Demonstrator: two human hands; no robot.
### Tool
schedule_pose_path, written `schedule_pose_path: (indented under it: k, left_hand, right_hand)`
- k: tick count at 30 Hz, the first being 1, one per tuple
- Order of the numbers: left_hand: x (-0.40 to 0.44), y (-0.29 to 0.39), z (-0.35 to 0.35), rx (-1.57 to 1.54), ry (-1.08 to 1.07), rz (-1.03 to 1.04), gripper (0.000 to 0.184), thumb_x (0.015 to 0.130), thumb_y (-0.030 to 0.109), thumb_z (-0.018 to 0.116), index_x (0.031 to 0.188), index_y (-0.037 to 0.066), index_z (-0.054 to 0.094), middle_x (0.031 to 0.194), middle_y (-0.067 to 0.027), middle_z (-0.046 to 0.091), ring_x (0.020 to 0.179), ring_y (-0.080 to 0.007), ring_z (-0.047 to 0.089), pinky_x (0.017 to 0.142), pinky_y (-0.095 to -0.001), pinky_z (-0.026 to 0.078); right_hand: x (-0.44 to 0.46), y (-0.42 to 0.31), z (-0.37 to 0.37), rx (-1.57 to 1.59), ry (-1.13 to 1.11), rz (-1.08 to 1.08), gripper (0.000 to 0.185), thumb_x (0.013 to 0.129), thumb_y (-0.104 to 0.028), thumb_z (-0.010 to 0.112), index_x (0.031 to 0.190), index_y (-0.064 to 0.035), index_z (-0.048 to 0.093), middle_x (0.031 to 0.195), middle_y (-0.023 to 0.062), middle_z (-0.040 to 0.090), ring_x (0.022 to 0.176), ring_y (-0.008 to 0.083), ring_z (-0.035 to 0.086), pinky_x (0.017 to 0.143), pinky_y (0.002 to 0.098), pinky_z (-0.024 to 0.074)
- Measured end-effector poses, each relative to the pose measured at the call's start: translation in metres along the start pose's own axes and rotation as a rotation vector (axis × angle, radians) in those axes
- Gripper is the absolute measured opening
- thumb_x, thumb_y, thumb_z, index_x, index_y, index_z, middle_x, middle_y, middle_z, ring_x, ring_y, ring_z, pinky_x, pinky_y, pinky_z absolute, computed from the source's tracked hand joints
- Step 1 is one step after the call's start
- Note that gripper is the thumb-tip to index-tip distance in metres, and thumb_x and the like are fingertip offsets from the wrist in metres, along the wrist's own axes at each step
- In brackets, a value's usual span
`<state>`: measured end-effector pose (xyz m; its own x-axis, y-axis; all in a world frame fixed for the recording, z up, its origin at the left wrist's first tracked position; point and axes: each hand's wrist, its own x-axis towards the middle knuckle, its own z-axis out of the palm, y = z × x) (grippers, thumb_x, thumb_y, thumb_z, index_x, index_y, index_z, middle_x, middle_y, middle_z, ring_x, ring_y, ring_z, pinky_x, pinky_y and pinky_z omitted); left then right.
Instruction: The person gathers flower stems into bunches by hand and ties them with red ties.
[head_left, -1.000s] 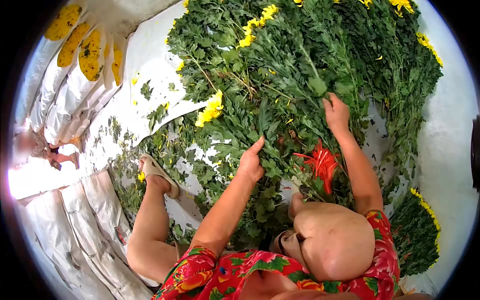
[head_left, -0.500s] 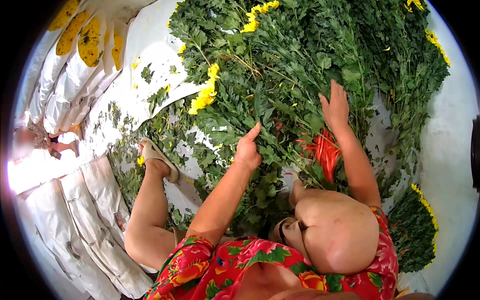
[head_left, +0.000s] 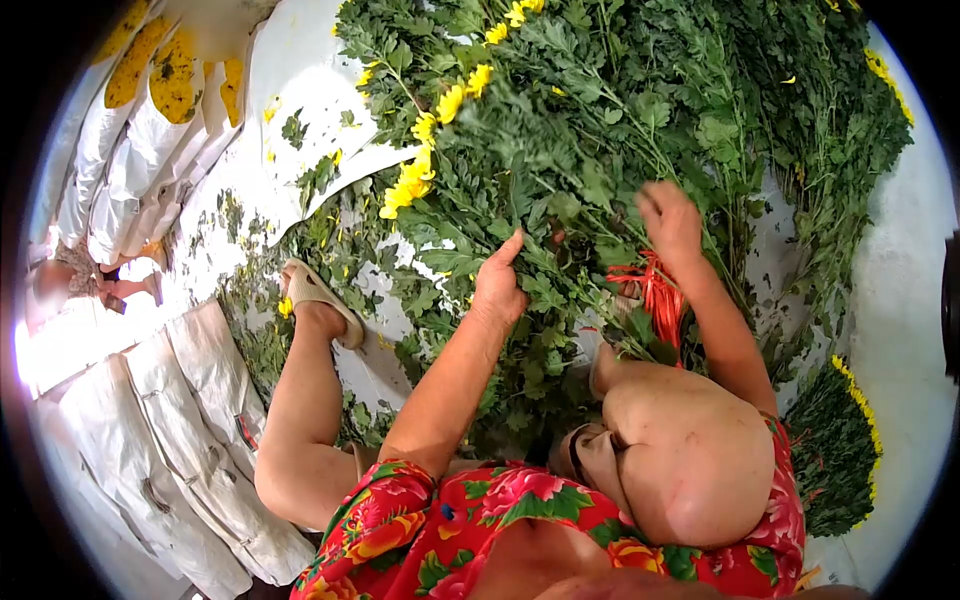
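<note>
My left hand is closed around a bunch of leafy chrysanthemum stems, thumb pointing up. Yellow blooms line the bunch's far-left edge. To the right, my right hand has its fingers curled at chrysanthemum stems, slightly smeared by motion; the stem ends there are partly hidden. Just below that hand, a bundle of red ties hangs by my right knee.
A large heap of chrysanthemums spreads across the far side. A finished-looking bunch lies at right. White wrapped bundles lie at left, with more white sleeves behind. Loose leaves litter the floor around my sandalled foot.
My right hand has drawn back slightly and its fingers have curled. More yellow blooms now show along the upper edge of the left-hand bunch, with blurred foliage beside them.
</note>
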<state>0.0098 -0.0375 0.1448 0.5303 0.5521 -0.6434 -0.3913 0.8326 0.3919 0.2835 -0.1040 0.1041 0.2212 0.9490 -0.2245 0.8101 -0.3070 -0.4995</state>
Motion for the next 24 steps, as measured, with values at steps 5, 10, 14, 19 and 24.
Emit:
schedule_pose_path:
  k: [5, 10, 14, 19, 24]
  left_hand:
    - [0.002, 0.004, 0.000, -0.060, -0.049, 0.023, 0.043, 0.101, 0.030, 0.047, 0.134, 0.003, 0.051, 0.125, -0.0143, 0.063, 0.111, -0.0283, 0.061, 0.099, -0.0441, 0.048]
    - [0.005, 0.015, -0.004, -0.057, -0.044, 0.032, 0.042, 0.100, 0.029, 0.051, 0.132, 0.002, 0.053, 0.124, -0.0140, 0.063, 0.111, -0.0285, 0.062, 0.098, -0.0452, 0.049]
    - [0.014, 0.019, -0.006, -0.051, -0.020, 0.026, 0.039, 0.098, 0.029, 0.055, 0.126, 0.002, 0.057, 0.120, -0.0134, 0.065, 0.106, -0.0282, 0.064, 0.096, -0.0451, 0.050]
    - [0.002, 0.021, 0.017, -0.058, 0.043, 0.025, 0.043, 0.097, 0.029, 0.058, 0.128, -0.001, 0.054, 0.124, -0.0138, 0.062, 0.111, -0.0281, 0.061, 0.098, -0.0456, 0.050]
    - [-0.002, 0.024, 0.016, -0.101, 0.011, 0.076, 0.043, 0.098, 0.029, 0.055, 0.130, -0.001, 0.053, 0.127, -0.0147, 0.060, 0.116, -0.0291, 0.059, 0.101, -0.0463, 0.048]
  right_hand:
    - [0.062, 0.034, 0.000, -0.321, 0.334, 0.082, 0.040, 0.094, -0.027, 0.062, 0.128, -0.0056, 0.056, 0.119, 0.0154, 0.060, 0.099, 0.0341, 0.062, 0.084, 0.0470, 0.0517]
    - [0.037, 0.008, -0.045, 0.075, 0.385, 0.122, 0.036, 0.098, -0.021, 0.058, 0.132, -0.0098, 0.057, 0.123, 0.0140, 0.061, 0.102, 0.0336, 0.063, 0.086, 0.0453, 0.0522]
    - [-0.018, -0.007, -0.040, 0.365, 0.293, 0.088, 0.041, 0.099, -0.021, 0.055, 0.136, -0.0036, 0.053, 0.130, 0.0181, 0.060, 0.115, 0.0293, 0.061, 0.094, 0.0397, 0.0494]
    - [-0.077, -0.036, -0.012, 0.542, 0.141, -0.020, 0.044, 0.099, -0.015, 0.055, 0.136, 0.0070, 0.048, 0.133, 0.0211, 0.057, 0.117, 0.0254, 0.059, 0.097, 0.0351, 0.0463]
    - [-0.085, -0.037, 0.003, 0.871, -0.084, -0.056, 0.043, 0.099, -0.012, 0.054, 0.136, 0.0081, 0.047, 0.129, 0.0125, 0.060, 0.113, 0.0165, 0.056, 0.094, 0.0287, 0.0445]
